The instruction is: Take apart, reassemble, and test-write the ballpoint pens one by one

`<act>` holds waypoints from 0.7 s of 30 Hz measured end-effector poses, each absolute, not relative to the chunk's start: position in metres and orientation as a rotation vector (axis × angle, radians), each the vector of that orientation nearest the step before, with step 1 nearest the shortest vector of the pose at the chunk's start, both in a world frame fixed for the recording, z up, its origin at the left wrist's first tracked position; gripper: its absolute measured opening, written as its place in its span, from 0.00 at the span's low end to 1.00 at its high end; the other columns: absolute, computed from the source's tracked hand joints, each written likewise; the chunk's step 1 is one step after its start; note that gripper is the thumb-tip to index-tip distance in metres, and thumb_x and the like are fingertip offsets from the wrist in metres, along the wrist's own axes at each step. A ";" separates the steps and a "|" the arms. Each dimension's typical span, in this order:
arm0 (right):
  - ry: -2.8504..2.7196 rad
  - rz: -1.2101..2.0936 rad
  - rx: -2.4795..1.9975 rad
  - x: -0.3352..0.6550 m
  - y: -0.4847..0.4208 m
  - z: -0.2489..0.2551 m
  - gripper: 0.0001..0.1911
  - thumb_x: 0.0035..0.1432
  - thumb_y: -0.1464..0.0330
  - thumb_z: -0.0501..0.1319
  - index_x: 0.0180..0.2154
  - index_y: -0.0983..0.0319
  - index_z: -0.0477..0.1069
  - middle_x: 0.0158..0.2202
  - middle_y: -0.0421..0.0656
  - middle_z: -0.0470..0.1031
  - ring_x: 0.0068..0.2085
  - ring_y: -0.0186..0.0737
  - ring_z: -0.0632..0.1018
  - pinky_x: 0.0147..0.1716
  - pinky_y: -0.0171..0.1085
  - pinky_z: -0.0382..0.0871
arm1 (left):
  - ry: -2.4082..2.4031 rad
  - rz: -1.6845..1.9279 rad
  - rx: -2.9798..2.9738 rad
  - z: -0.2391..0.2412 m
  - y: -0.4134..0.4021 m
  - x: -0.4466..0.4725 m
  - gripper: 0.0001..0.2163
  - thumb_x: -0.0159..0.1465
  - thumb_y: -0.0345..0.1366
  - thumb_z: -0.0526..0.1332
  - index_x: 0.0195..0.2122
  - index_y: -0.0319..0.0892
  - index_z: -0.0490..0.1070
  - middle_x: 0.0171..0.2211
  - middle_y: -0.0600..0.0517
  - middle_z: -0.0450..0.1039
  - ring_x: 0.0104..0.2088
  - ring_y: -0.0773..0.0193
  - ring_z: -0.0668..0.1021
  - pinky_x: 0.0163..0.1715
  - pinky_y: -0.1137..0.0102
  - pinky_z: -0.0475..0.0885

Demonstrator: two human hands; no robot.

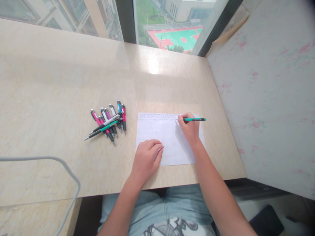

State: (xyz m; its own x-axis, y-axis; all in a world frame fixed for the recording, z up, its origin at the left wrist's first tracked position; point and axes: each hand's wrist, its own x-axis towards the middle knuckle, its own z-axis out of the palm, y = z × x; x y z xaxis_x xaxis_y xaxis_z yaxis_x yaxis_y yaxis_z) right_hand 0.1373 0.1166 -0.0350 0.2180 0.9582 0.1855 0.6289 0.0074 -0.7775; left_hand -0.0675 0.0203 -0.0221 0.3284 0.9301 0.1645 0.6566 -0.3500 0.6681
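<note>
A sheet of white paper lies on the marble-patterned ledge, with rows of small handwriting along its top edge. My right hand pinches a green and black pen. The pen's tip meets the paper near the right end of the written rows. My left hand rests on the paper's lower left part, fingers loosely bent, thumb a little apart, nothing seen in it. Left of the paper is a pile of several pens in pink, white, purple, blue and green, some crossing over others.
A grey cable loops over the ledge at the lower left. A papered wall with a flower pattern bounds the right side. Windows with a dark frame stand behind. The ledge's front edge runs just before my body.
</note>
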 end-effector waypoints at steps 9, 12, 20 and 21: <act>-1.509 0.555 -1.705 0.137 0.117 -0.034 0.11 0.59 0.63 0.58 0.26 0.59 0.65 0.21 0.35 0.66 0.22 0.33 0.66 0.25 0.34 0.59 | 1.393 0.723 2.112 -0.023 0.020 -0.068 0.07 0.67 0.33 0.55 0.39 0.44 0.73 0.41 0.48 0.76 0.42 0.58 0.75 0.42 0.60 0.67; -1.541 0.556 -1.691 0.138 0.117 -0.036 0.11 0.59 0.63 0.58 0.25 0.59 0.64 0.20 0.35 0.65 0.22 0.32 0.66 0.25 0.34 0.59 | 1.395 0.723 2.109 -0.023 0.020 -0.068 0.07 0.66 0.33 0.55 0.39 0.45 0.73 0.41 0.49 0.76 0.42 0.58 0.76 0.42 0.60 0.67; -1.566 0.464 -1.700 0.140 0.119 -0.040 0.10 0.58 0.64 0.58 0.25 0.59 0.64 0.20 0.36 0.66 0.23 0.34 0.67 0.26 0.34 0.59 | 1.392 0.713 2.104 -0.024 0.019 -0.068 0.07 0.67 0.33 0.55 0.39 0.45 0.73 0.42 0.49 0.76 0.42 0.57 0.75 0.43 0.60 0.67; -1.570 0.468 -1.699 0.140 0.119 -0.040 0.11 0.58 0.64 0.58 0.25 0.59 0.63 0.21 0.36 0.66 0.23 0.34 0.68 0.26 0.34 0.59 | 1.390 0.713 2.103 -0.024 0.019 -0.068 0.07 0.67 0.33 0.55 0.39 0.45 0.73 0.42 0.49 0.76 0.42 0.57 0.75 0.43 0.60 0.67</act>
